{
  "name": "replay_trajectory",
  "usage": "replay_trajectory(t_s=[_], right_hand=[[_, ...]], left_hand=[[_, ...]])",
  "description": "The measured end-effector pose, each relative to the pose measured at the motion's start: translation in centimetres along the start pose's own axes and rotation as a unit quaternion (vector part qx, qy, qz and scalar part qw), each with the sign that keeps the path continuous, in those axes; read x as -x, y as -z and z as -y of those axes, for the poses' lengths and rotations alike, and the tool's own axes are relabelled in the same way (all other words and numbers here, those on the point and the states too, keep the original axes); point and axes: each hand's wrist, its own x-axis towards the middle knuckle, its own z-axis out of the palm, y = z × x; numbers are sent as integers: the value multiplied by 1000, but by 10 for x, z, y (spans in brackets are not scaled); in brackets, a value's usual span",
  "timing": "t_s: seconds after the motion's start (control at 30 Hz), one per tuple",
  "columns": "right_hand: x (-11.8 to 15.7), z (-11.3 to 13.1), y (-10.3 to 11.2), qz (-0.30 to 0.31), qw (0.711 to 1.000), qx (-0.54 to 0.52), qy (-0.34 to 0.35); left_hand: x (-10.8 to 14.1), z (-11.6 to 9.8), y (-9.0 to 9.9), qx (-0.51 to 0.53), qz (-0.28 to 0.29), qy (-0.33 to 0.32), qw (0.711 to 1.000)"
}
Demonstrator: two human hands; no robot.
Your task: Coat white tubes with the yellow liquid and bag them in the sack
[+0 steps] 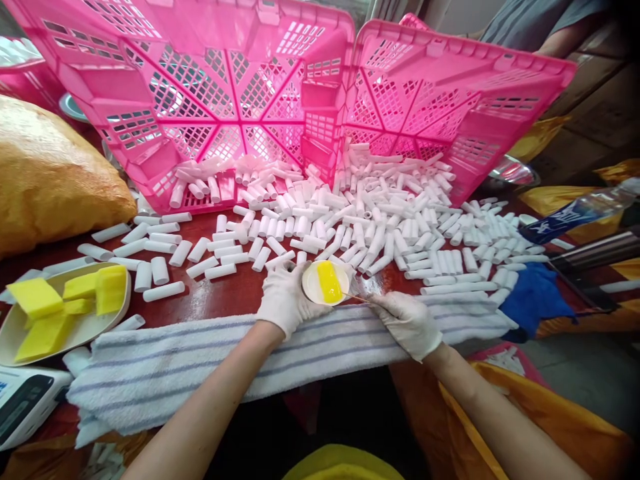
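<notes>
My left hand point(287, 297), in a white glove, is closed round the side of a small round white dish point(311, 288). In the dish lies a glossy yellow block point(330, 281). My gloved right hand point(411, 323) pinches a thin stick point(357, 297), whose tip reaches the block's lower right edge. Both hands are over a striped towel point(200, 360) at the table's front edge. Just beyond them, many short white tubes point(303, 227) are heaped on the red table.
Two pink baskets point(240, 123) lie tipped behind the tubes. At the left are a tray point(120, 313) of yellow sponges, a white device point(30, 403) and an orange sack point(55, 173). A bottle point(575, 212) and blue cloth point(537, 303) are at the right. A person's arm point(567, 37) shows at the upper right.
</notes>
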Motion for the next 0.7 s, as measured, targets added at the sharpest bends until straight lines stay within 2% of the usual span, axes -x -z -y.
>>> replay_trajectory(t_s=[0.07,0.2,0.27,0.37,0.47,0.57,0.63,0.7], right_hand=[[5,-10,8,4,1000,23,-1],[-5,-13,38,-37,997,-56,-40],[-26,-1,54,-41,999,-30,-18],[-73,29,70,14,991,117,64],[-122,63,61,107,959,228,131],[-156,87,37,225,931,257,130],[-167,88,25,278,923,236,121],[-166,74,27,271,941,164,115]], left_hand=[[0,0,-1,6,-6,2,1000],[0,-2,-2,11,-23,2,1000],[0,-3,-1,7,-22,11,1000],[0,-5,2,2,-16,22,1000],[-1,-2,3,-5,3,16,1000],[-2,2,1,-6,5,-2,1000],[-3,4,-1,-5,-3,-7,1000],[-4,6,-1,1,-4,-5,1000]])
